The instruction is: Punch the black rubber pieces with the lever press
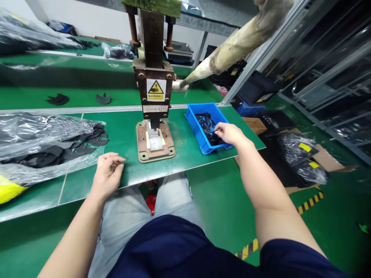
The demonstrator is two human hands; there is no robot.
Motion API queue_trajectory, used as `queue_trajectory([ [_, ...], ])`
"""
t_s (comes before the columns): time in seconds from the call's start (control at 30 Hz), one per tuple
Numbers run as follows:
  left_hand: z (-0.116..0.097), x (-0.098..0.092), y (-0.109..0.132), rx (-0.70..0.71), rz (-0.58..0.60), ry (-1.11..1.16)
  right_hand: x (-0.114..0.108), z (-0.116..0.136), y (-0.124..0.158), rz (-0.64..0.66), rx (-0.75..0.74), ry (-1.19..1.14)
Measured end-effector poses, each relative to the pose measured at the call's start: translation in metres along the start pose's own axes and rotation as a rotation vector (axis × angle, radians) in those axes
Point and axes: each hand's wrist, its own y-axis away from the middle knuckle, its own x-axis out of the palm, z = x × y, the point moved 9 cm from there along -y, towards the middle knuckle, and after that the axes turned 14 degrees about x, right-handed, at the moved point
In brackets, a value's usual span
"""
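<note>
My right hand (228, 133) reaches over a blue plastic bin (193, 121), its thumb and fingers pinched at one of the thin black parts (204, 119) piled inside. The exact shape of the pinched piece is hidden. Near the bench's front edge rests my left hand (108, 170), fingers loosely bent and thumb apart, with nothing visible in it. Between both hands stands a bench press (155, 85) with a hand-hazard label. Beneath its narrow punch, a bright metal plate (155, 142) lies on the bolted base (143, 148).
On the left, a clear plastic bag (46, 131) spills curved black pieces (78, 148). More black pieces (58, 99) lie behind on the green bench. A wrapped pipe (228, 50) slants down from the upper right. Cartons and bagged goods (301, 150) sit on the floor at right.
</note>
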Motion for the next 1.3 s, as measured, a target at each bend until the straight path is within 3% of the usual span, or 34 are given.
queue_trajectory([
  [0.1, 0.001, 0.0, 0.0, -0.024, -0.009, 0.029, -0.023, 0.008, 0.021, -0.1, -0.021, -0.226],
  [0.2, 0.0, -0.001, -0.001, -0.045, -0.052, 0.051, -0.018, 0.031, 0.061, -0.121, -0.102, -0.517],
  [0.33, -0.021, -0.003, -0.003, 0.026, -0.088, -0.022, 0.028, 0.078, 0.128, -0.042, -0.231, -0.834],
  [0.47, -0.068, 0.001, -0.004, 0.212, -0.035, 0.039, 0.08, 0.122, 0.18, 0.099, -0.325, -1.028],
  [0.67, -0.13, 0.009, -0.002, 0.364, 0.075, 0.15, 0.124, 0.165, 0.213, 0.297, -0.416, -1.18],
  [0.8, -0.151, 0.013, -0.003, 0.363, 0.107, 0.266, 0.133, 0.177, 0.219, 0.36, -0.468, -1.192],
  [0.87, -0.148, 0.024, -0.004, 0.233, 0.175, 0.377, 0.134, 0.18, 0.219, 0.372, -0.496, -1.18],
  [1.03, -0.128, 0.067, 0.006, -0.292, 0.428, 0.816, 0.127, 0.189, 0.222, 0.422, -0.602, -1.109],
  [1.13, -0.121, 0.081, 0.001, -0.386, 0.502, 0.967, 0.114, 0.192, 0.217, 0.426, -0.65, -1.043],
  [1.2, -0.107, 0.081, -0.015, -0.354, 0.449, 0.939, 0.094, 0.185, 0.2, 0.329, -0.642, -1.001],
  [1.3, -0.071, 0.069, -0.054, -0.256, 0.212, 0.78, 0.037, 0.163, 0.156, 0.019, -0.55, -1.048],
])
